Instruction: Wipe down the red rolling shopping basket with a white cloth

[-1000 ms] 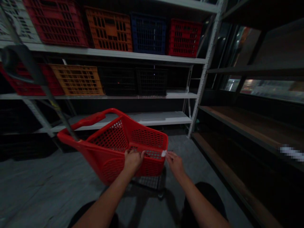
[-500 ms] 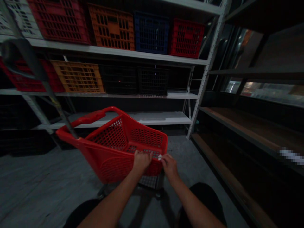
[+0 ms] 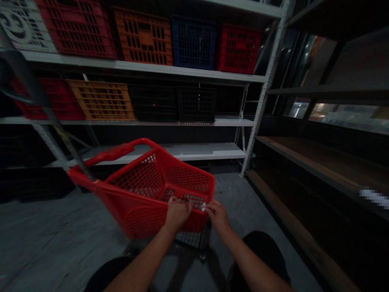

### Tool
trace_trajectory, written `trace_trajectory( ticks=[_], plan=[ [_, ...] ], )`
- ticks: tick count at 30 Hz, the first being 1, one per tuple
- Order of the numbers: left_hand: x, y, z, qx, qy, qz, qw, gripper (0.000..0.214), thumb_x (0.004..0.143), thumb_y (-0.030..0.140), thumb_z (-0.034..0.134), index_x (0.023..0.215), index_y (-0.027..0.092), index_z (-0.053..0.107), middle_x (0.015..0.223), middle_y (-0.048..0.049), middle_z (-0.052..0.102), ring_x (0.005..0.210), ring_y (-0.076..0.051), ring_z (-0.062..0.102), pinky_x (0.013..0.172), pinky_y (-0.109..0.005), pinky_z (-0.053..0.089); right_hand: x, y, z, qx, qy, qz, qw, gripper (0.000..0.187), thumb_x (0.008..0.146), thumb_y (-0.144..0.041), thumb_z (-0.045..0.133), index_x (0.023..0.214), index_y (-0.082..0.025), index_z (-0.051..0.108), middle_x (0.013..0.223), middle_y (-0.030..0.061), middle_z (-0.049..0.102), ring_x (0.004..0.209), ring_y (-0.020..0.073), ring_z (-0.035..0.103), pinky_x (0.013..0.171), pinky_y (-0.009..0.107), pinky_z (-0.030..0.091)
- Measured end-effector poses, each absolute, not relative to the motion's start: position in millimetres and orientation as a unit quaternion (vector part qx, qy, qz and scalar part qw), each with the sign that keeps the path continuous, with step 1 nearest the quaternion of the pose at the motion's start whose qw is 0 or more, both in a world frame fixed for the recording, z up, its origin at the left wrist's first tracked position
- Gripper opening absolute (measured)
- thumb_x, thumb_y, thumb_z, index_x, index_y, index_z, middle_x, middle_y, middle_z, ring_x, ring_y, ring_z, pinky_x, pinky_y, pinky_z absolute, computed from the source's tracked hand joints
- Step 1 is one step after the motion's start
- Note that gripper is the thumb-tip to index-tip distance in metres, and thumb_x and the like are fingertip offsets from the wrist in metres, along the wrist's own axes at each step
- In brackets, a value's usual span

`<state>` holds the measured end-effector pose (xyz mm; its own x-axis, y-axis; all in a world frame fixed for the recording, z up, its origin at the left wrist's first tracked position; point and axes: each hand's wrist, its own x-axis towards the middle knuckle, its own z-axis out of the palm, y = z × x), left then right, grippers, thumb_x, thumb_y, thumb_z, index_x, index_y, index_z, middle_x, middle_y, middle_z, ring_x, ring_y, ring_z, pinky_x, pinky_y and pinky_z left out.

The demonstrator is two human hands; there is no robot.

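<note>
At the near rim of the red cart (image 3: 141, 217), the left hand (image 3: 178, 211) is closed, fingers curled over the edge. Just right of that grip, the right hand (image 3: 220, 215) pinches a small white piece (image 3: 203, 207) at the rim. Left of both hands, a grey pole (image 3: 65, 140) slants; beyond them, white shelving (image 3: 212, 154) bears crates (image 3: 103, 101).

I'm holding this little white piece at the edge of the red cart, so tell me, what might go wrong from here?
The small white piece is pinched only by the right hand's fingertips, so it could slip and drop to the floor.
The red cart stands on wheels, so pressure from the left hand on its rim might shift it.
A jolt might also sway the grey pole at its handle end.
</note>
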<state>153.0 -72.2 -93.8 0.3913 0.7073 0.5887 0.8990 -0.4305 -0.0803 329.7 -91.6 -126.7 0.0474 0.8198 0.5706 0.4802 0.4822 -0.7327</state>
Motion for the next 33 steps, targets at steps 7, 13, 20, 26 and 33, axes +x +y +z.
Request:
trace_trajectory(
  ticks=[7,13,20,26,33],
  plan=[
    [149.0,-80.0,-92.6,-0.820,-0.480,-0.264,0.168,0.044,0.085,0.031,0.032,0.053,0.018,0.060,0.054,-0.0034,0.064,0.058,-0.015,0.055,0.075,-0.038,0.027,345.7,-78.4,-123.9,-0.459,-0.691,0.121,0.545,0.018,0.074,-0.013,0.052,0.078,-0.020,0.069,0.075,0.0033,0.059,0.071,0.0135,0.056,0.066,0.025,0.046],
    [151.3,-84.8,-90.4,-0.822,-0.482,-0.259,0.157,0.044,0.085,0.031,0.031,0.054,0.018,0.061,0.056,-0.0038,0.064,0.061,-0.015,0.055,0.078,-0.039,0.028,356.3,-55.3,-117.6,-0.516,-0.631,0.088,0.572,0.018,0.075,-0.014,0.050,0.072,-0.017,0.068,0.072,0.0046,0.058,0.069,0.0150,0.055,0.065,0.026,0.045],
    [150.8,-82.6,-90.0,-0.835,-0.467,-0.255,0.141,0.042,0.084,0.031,0.031,0.056,0.019,0.061,0.058,-0.0042,0.065,0.062,-0.016,0.056,0.079,-0.039,0.027,325.2,-133.1,-139.4,-0.460,-0.666,0.180,0.559,0.017,0.078,-0.019,0.052,0.082,-0.021,0.068,0.082,0.0040,0.061,0.078,0.0145,0.058,0.071,0.024,0.046],
    [153.1,-80.2,-86.0,-0.855,-0.446,-0.235,0.119,0.042,0.085,0.032,0.031,0.059,0.019,0.062,0.060,-0.0034,0.066,0.063,-0.014,0.055,0.079,-0.038,0.027,364.2,-87.4,-123.5,-0.496,-0.673,0.111,0.537,0.017,0.076,-0.017,0.052,0.076,-0.017,0.069,0.074,0.0048,0.061,0.070,0.0148,0.057,0.067,0.027,0.046],
    [143.5,-73.4,-86.5,-0.869,-0.438,-0.204,0.108,0.045,0.085,0.033,0.029,0.058,0.019,0.061,0.059,-0.0032,0.065,0.064,-0.014,0.054,0.082,-0.038,0.026,361.6,-89.8,-124.0,-0.526,-0.646,0.080,0.546,0.021,0.078,-0.015,0.047,0.082,-0.017,0.068,0.081,0.0062,0.059,0.076,0.0149,0.055,0.072,0.028,0.047]
  ],
)
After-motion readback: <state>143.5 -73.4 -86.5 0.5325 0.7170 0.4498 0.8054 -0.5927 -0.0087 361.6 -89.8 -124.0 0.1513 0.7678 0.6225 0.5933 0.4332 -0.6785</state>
